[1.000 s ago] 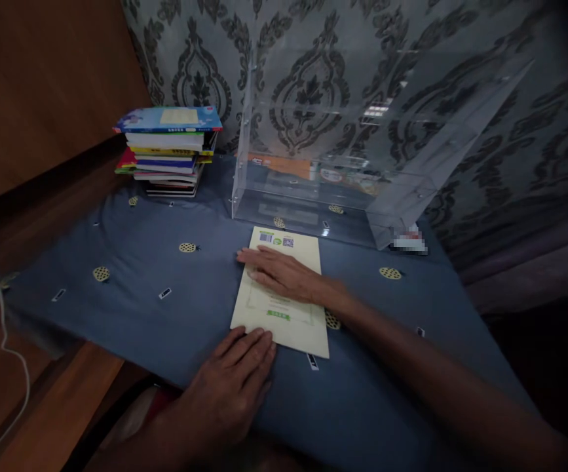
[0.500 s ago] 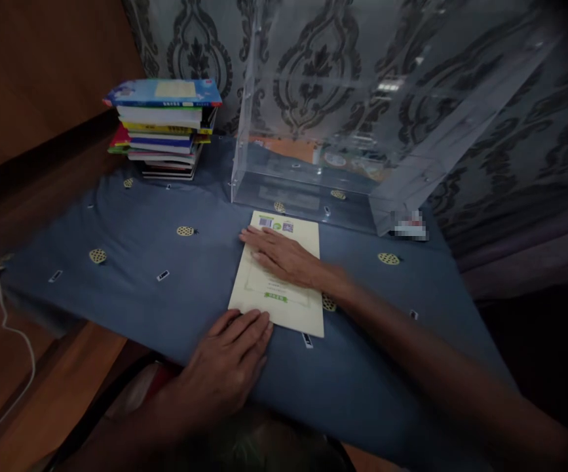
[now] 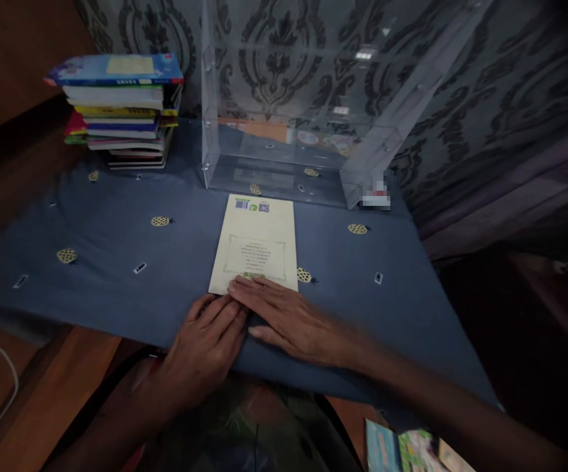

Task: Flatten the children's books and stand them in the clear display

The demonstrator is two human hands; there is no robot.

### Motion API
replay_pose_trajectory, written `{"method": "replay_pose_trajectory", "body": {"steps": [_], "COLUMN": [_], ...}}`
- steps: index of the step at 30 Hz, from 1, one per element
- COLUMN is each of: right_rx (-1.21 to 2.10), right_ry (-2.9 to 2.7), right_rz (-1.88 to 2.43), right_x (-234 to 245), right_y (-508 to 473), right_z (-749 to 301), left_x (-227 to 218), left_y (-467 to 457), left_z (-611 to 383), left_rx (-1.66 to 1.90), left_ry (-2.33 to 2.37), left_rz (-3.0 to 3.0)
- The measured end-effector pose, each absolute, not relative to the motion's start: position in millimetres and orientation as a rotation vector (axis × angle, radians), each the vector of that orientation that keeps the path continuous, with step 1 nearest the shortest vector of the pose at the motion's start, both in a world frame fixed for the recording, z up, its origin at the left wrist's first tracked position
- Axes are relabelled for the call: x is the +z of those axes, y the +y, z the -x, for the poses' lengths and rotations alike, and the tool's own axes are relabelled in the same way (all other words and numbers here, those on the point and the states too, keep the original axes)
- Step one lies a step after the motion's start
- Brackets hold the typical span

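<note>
my r hand [image 3: 296,322] slid to the near edge of the book [image 3: 264,223], touching my l hand [image 3: 209,339]; both loose, so its upper pt lay uncovered.

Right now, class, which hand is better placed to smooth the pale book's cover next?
Probably the right hand: its fingers overlap the pale book, while the left hand lies mostly beyond the book's near edge.
</note>
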State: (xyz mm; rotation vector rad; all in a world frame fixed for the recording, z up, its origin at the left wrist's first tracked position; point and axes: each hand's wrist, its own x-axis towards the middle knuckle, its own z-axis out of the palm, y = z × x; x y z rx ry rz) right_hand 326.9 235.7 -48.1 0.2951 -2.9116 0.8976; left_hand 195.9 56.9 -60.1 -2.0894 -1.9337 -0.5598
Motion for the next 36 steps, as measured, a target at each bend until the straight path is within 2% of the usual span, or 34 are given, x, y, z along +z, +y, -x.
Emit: {"method": "replay_pose_trajectory", "body": {"steps": [13, 19, 23, 30, 36], "right_rx": [0.856, 0.812, 0.789, 0.719, 0.724], "right_ry": [-2.757, -2.603, -2.540, -2.579, -2.725], "right_rz": [0.121, 0.425, 0.348, 0.264, 0.250], "right_x": [-62, -75, -74, -61, -52], "right_y": [267, 264, 264, 262, 262], "right_z": [-369, -376, -374, -376, -379], "left_x": [-43, -39, -41, -47, -59], "left_y": [81, 138, 195, 281, 291], "left_z": [-189, -173, -156, -121, -104], "left_rx": [-0.390, -0.224, -0.179, -0.257, -0.577], "left_ry": [-1.850, -1.775, -1.719, -1.899, -1.948], "left_rz": [2.272, 2.448, 2.460, 2.355, 2.391]}}
